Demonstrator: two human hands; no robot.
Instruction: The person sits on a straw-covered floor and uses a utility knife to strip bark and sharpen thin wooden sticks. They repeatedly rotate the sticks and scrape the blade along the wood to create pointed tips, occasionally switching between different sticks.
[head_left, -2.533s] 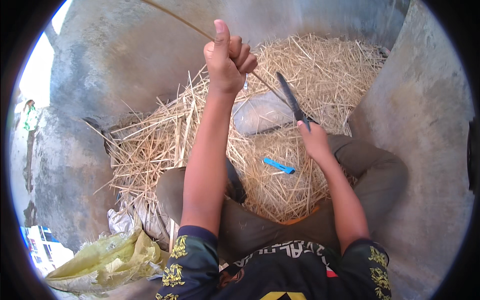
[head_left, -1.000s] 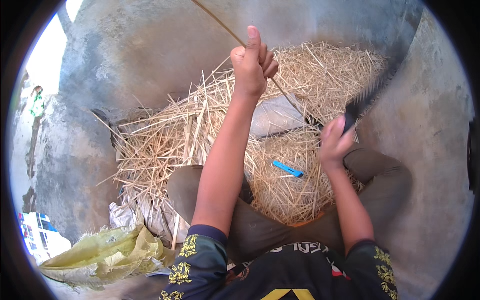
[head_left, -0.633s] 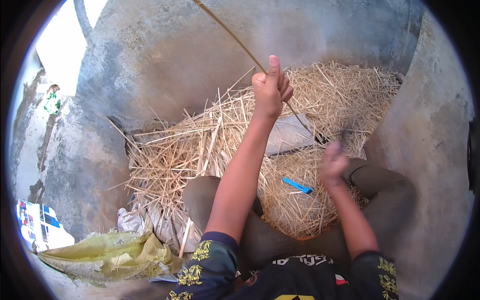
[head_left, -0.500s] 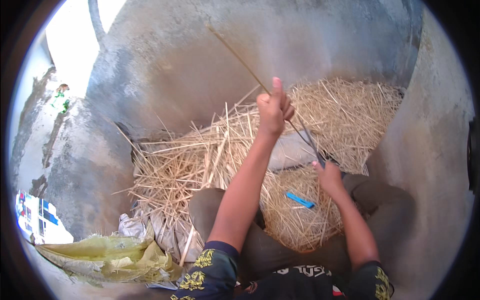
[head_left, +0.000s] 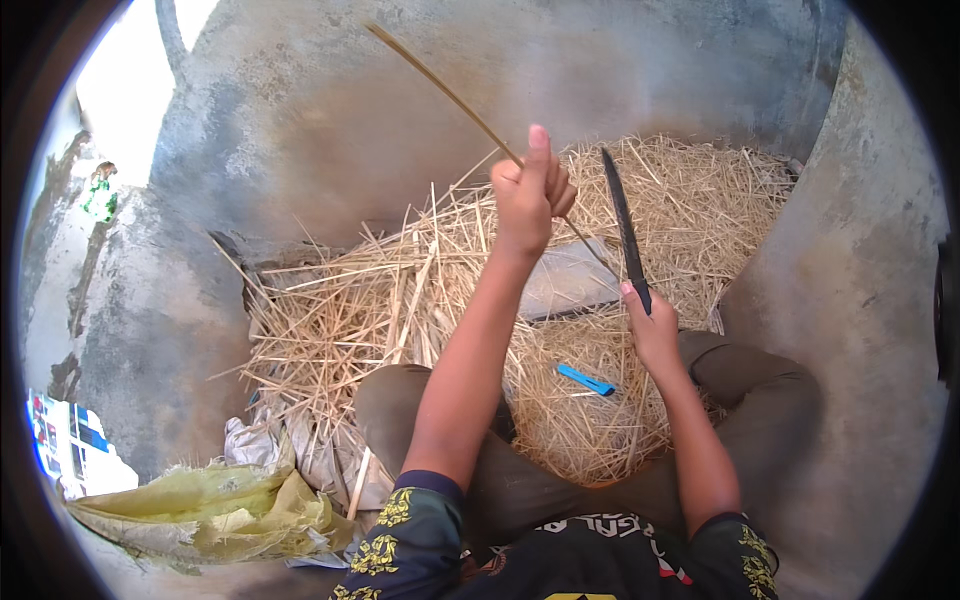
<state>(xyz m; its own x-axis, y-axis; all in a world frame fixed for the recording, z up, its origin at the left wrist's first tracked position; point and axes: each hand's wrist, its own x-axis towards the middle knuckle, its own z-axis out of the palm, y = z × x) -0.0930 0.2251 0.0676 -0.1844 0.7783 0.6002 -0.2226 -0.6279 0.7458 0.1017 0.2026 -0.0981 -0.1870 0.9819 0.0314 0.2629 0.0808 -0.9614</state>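
Observation:
My left hand (head_left: 530, 200) is closed round a long thin strip (head_left: 440, 88), likely bamboo, with the thumb sticking up. One end of the strip points up and left in front of the wall; the other runs down toward my right hand (head_left: 655, 330). That hand grips the black handle of a knife (head_left: 626, 220), its dark blade upright and pointing away from me. The strip's lower end lies beside the knife, near my right thumb; whether it touches the blade I cannot tell. A blue box cutter (head_left: 585, 379) lies on the shavings between my legs.
Pale shavings and split strips (head_left: 690, 200) are heaped ahead of me and to the left. A flat grey block (head_left: 570, 280) sits among them. A grey wall (head_left: 640, 70) rises behind. A torn yellow-green sack (head_left: 210, 515) lies at lower left, and a green bottle (head_left: 101, 195) at far left.
The knife blade has swung away from the strip and now stands upright, apart from most of it. My left hand still holds the strip, slightly farther up and left in view.

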